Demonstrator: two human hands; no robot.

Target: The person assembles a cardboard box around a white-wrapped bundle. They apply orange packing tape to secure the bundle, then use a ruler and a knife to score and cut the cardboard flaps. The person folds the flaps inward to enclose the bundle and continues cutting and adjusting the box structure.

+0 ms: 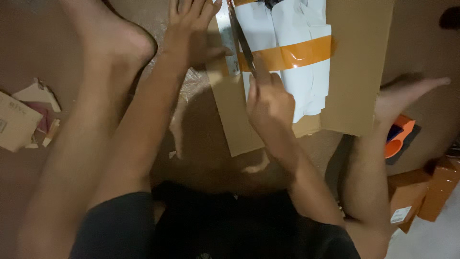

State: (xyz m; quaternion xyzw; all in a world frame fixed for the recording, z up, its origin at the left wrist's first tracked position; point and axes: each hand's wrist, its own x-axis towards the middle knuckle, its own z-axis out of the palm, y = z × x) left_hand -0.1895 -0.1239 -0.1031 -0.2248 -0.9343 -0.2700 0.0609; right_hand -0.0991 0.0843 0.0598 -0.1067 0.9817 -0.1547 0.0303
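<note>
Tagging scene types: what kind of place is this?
Probably a home or informal packing spot, worked on the floor. A barefoot person sits over a cardboard sheet, left hand on a metal ruler, right hand cutting. Taped boxes lie nearby.

- A white wrapped package [287, 52] banded with orange tape lay on a cardboard sheet [357, 62].
- Small brown boxes [424, 192] sat lower right, one bearing a white label [399, 215].
- A tan carton [17, 122] lay far left.
</note>
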